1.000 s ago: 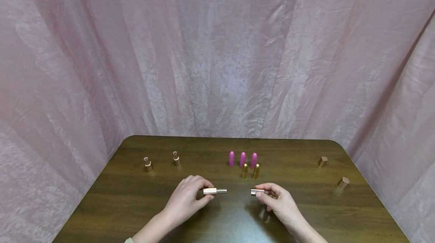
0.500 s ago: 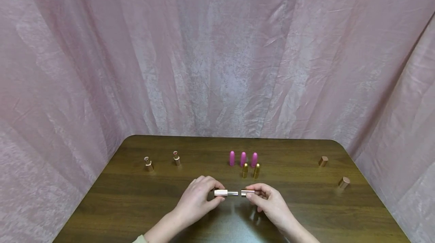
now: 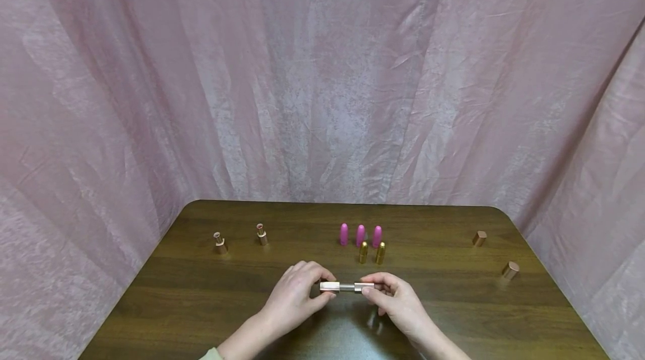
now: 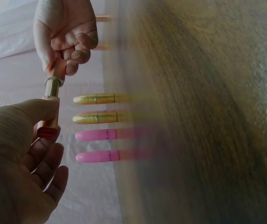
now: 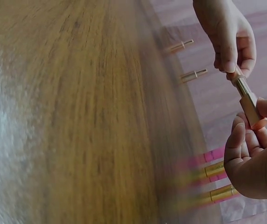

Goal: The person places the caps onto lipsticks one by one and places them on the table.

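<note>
Near the front middle of the table, my left hand point(image 3: 294, 295) pinches a rose-gold lipstick tube point(image 3: 330, 287) between thumb and fingers. The tube lies sideways, its narrower metal inner sleeve point(image 3: 346, 288) pointing right. From the other side my right hand point(image 3: 402, 303) pinches the lipstick cap point(image 3: 364, 288), in line with the tube. The cap's mouth is right at the sleeve's tip, while much of the sleeve still shows between the two parts. In the left wrist view, a dark red end point(image 4: 47, 133) shows on the tube's base.
Three pink bullet-shaped tubes point(image 3: 360, 235) stand behind two gold ones point(image 3: 363, 252), beyond the hands. Uncapped lipstick tubes point(image 3: 220, 243) stand at the left, and two caps point(image 3: 510, 270) at the right. Pink curtains point(image 3: 322, 80) hang behind the wooden table point(image 3: 166, 298).
Both hands have come together: the left moved right with the tube, the right moved left with the cap. The gap between cap and sleeve has closed.
</note>
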`<state>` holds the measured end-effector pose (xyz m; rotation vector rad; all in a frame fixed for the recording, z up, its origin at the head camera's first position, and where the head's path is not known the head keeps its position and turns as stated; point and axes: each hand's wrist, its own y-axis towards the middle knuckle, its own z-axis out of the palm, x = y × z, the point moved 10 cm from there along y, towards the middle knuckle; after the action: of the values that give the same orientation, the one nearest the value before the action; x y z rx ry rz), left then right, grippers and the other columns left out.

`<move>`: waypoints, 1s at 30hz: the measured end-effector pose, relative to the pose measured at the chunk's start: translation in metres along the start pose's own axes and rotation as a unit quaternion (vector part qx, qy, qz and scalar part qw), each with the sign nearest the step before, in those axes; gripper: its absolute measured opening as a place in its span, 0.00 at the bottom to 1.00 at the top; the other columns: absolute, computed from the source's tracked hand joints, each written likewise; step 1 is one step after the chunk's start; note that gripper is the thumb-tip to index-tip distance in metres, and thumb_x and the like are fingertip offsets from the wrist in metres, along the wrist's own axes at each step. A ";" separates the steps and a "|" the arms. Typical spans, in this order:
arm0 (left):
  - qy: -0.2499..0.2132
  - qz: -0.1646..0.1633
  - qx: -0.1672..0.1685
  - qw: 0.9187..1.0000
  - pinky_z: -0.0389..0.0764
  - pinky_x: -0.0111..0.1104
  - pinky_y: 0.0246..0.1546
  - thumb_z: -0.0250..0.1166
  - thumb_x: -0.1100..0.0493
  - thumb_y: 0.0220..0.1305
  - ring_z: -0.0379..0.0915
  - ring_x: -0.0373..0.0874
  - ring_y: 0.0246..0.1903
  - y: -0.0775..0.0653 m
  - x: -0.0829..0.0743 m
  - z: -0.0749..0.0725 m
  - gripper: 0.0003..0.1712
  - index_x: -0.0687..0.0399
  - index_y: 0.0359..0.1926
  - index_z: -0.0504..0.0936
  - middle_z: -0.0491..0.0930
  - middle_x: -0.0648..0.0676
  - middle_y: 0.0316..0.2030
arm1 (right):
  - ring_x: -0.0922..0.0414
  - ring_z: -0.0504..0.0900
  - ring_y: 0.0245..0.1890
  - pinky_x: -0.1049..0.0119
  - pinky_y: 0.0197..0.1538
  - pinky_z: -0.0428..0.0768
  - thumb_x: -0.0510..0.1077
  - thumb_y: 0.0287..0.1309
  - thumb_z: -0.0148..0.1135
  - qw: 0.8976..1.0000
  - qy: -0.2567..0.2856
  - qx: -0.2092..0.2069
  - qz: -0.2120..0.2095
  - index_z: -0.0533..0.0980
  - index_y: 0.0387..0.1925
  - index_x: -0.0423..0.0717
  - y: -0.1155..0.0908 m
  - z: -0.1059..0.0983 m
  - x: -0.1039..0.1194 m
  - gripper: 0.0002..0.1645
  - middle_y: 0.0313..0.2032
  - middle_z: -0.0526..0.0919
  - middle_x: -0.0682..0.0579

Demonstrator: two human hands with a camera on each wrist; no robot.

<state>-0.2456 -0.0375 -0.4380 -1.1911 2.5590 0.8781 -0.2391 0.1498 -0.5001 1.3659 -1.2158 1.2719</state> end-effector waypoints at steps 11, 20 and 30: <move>-0.010 -0.006 0.013 1.000 0.74 0.35 0.45 0.78 0.50 0.57 0.70 0.32 0.40 0.001 -0.004 0.006 0.12 0.33 0.40 0.84 0.78 0.30 0.39 | 0.58 0.79 0.31 0.70 0.30 0.76 0.42 0.60 0.72 1.000 0.009 0.014 0.005 0.79 0.53 0.31 0.000 0.010 -0.002 0.23 0.33 0.83 0.46; -0.014 -0.006 0.015 1.000 0.74 0.34 0.45 0.79 0.50 0.55 0.70 0.32 0.39 0.000 -0.006 0.011 0.13 0.34 0.39 0.83 0.77 0.30 0.37 | 0.59 0.79 0.32 0.70 0.30 0.76 0.43 0.61 0.72 1.000 0.009 0.026 0.009 0.81 0.51 0.35 -0.001 0.016 -0.003 0.20 0.33 0.82 0.50; -0.003 0.000 0.005 1.000 0.73 0.33 0.42 0.79 0.50 0.53 0.69 0.31 0.37 -0.002 -0.005 0.011 0.14 0.33 0.38 0.83 0.77 0.31 0.35 | 0.59 0.79 0.31 0.71 0.30 0.76 0.43 0.62 0.71 0.999 0.006 0.033 0.003 0.81 0.50 0.36 -0.002 0.019 -0.003 0.19 0.32 0.82 0.50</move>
<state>-0.2414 -0.0283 -0.4458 -1.1840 2.5563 0.8666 -0.2347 0.1317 -0.5049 1.4004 -1.1801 1.3331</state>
